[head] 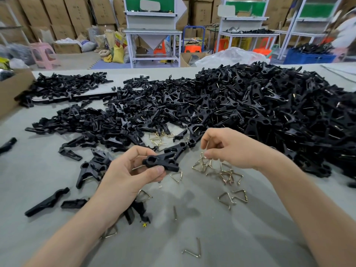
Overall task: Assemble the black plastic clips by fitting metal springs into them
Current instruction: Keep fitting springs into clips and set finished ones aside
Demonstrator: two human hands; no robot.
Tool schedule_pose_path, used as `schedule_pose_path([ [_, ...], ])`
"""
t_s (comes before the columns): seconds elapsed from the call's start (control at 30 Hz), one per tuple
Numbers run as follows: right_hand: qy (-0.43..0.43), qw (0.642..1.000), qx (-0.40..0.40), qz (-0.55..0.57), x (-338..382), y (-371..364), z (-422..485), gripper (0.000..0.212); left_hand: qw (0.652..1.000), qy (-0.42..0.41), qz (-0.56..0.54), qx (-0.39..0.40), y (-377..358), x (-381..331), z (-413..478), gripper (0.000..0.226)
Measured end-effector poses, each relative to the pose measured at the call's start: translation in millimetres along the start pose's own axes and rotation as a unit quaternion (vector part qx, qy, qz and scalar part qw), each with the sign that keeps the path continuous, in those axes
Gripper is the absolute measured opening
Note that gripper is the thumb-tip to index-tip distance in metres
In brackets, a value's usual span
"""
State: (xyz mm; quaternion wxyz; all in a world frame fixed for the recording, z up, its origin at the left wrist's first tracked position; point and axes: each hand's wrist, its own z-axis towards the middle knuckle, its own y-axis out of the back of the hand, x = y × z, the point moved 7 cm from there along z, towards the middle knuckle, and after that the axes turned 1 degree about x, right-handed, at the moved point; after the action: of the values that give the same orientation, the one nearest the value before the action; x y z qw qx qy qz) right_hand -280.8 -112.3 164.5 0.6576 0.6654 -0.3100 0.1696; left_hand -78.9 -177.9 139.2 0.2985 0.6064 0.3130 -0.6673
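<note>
My left hand (129, 174) grips a black plastic clip (161, 162) between thumb and fingers, just above the grey table. My right hand (229, 149) hovers to the right of it, its fingertips pinching a thin metal spring (206, 151) that hangs down over a small cluster of brass-coloured triangular springs (217, 169). More loose springs (233, 197) lie near the front of the table. Single black clip halves (48, 202) lie to the left of my left forearm.
A huge heap of black clips (269, 108) fills the right and back of the table, with a flatter spread of clip parts (100, 120) at left. A cardboard box (11, 89) stands at the far left edge. White work benches (154, 35) stand behind.
</note>
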Motion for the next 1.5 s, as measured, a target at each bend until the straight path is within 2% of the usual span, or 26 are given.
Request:
schedule_pose_path([
  [0.17,0.013,1.000,-0.018,-0.005,3.4,-3.6,2.5,0.022,1.000,0.001,0.000,0.001,0.1,0.3,0.3,0.033],
  [0.33,0.015,0.998,-0.055,0.010,7.6,-0.7,1.8,0.015,1.000,0.001,0.006,0.002,1.1,-0.2,0.3,0.033],
  [0.5,0.025,0.992,-0.117,0.041,10.4,7.6,0.4,0.010,1.000,-0.006,0.013,0.013,-0.3,-2.3,-0.8,0.023],
  [0.73,0.016,0.975,-0.156,0.156,4.6,1.8,2.2,0.019,1.000,-0.005,0.021,0.014,1.9,0.3,0.0,0.031],
  [0.9,-0.006,0.972,-0.182,0.148,-0.3,-0.3,2.4,0.016,0.999,0.000,0.033,0.020,2.3,1.0,-0.2,0.031],
  [1.07,0.012,0.949,-0.221,0.225,7.9,0.8,-3.1,0.010,1.000,-0.001,0.009,0.012,1.7,-1.1,-1.0,0.035],
  [1.2,0.017,0.904,-0.145,0.402,18.8,-23.7,-3.6,0.007,1.000,0.000,0.020,-0.001,1.0,-2.4,-2.2,0.039],
  [1.5,0.010,0.916,-0.030,0.400,31.6,-46.0,-5.3,0.023,0.998,-0.047,0.029,0.003,0.8,-9.3,-2.1,0.025],
])
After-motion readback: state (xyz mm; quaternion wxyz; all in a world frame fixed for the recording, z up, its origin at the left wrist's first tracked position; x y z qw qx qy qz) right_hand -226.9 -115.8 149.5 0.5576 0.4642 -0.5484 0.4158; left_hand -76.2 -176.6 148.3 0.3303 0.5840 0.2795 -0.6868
